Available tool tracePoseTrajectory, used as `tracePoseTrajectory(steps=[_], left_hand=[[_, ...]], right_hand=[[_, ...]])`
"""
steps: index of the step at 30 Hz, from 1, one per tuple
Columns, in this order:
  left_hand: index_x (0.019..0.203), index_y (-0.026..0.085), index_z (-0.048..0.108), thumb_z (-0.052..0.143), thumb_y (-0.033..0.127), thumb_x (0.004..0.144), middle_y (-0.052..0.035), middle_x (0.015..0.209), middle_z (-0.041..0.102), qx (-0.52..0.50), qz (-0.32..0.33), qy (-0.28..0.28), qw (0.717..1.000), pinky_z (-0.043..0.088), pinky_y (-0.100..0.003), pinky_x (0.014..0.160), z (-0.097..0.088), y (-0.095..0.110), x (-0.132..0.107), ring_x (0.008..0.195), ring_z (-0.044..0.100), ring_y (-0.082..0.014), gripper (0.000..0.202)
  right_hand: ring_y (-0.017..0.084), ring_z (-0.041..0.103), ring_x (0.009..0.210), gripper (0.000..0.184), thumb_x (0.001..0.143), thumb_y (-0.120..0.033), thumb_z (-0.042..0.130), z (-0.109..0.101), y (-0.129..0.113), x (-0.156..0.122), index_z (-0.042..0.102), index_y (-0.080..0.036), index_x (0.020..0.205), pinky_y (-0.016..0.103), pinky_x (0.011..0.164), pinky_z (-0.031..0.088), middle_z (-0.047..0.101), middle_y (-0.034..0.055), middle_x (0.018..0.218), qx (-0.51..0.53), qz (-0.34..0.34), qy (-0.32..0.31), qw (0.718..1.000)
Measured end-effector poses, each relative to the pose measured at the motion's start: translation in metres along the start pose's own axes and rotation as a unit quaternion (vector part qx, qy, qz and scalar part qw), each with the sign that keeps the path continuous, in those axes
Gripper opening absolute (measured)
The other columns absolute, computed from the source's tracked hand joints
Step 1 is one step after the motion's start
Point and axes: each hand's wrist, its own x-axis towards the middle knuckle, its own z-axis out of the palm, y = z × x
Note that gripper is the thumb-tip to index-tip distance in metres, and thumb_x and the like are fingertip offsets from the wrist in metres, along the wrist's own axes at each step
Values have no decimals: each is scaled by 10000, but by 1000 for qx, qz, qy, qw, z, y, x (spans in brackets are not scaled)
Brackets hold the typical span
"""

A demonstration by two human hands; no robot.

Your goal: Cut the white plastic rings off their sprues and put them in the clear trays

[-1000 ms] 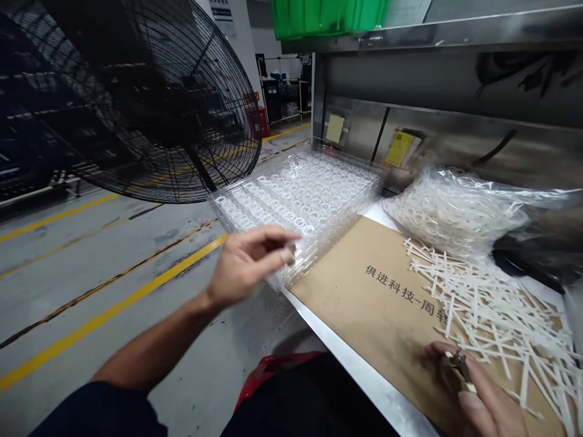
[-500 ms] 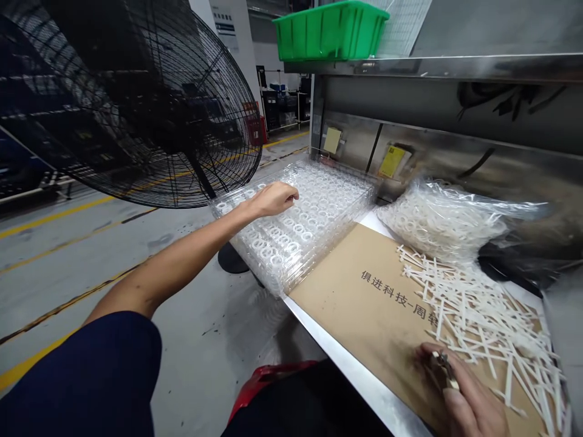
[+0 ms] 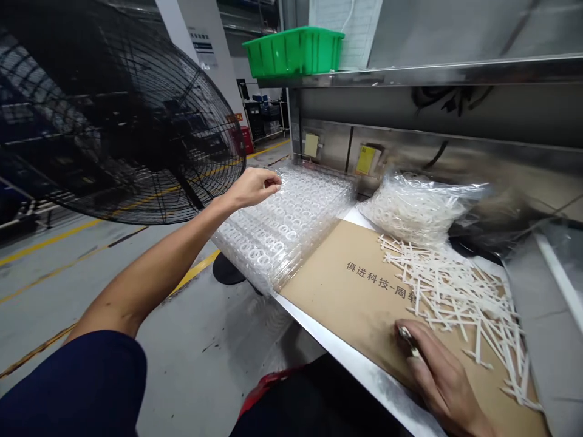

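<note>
My left hand (image 3: 257, 187) is over a stack of clear plastic trays (image 3: 314, 212), with rows of white rings (image 3: 285, 229) lying in the top one. Its fingers are pinched together, and whatever is between the tips is too small to make out. Low on the right, my right hand (image 3: 439, 370) is closed around small metal nippers (image 3: 407, 335), their handles mostly hidden in the palm. Beneath that hand lies a flat brown cardboard sheet (image 3: 319, 267) with black printed characters. A spread of thin white plastic sprues (image 3: 460, 291) covers its right side.
Behind the sprues sits a clear bag of white rings (image 3: 410, 206). A large black fan (image 3: 150, 133) stands close on the left. Above the bench runs a metal shelf (image 3: 410, 74) holding a green bin (image 3: 296, 51). A red object (image 3: 268, 388) is below the bench edge.
The view has turned slightly right, so the bench things appear further left. My left hand has shifted leftward over the trays, still pinched. My right hand keeps hold of the nippers above the cardboard.
</note>
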Motion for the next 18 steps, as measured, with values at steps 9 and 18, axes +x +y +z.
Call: tracePoseTrajectory(steps=[9,18], left_hand=[[1085,278,760,561,523,932,23,919,751,-32,180,-60,981,421,-253,721,51,131,47,778,627,-132,351],[1058,179,786,573,344,938,-104,1002,757,-149,438,-155,873,499,-346,796,147,384,86,855,683,-220,295]], right_hand=[[273,679,1031,343,1012,-369,518,11,-18,16,564,-144,1266,400,926,576,712,150,1139,-69,52,-66,994],[297,662,1009,497,1026,-501,503,9,-12,17,575,-77,1276,435,936,519,707,183,1133,-87,37,-90,991]])
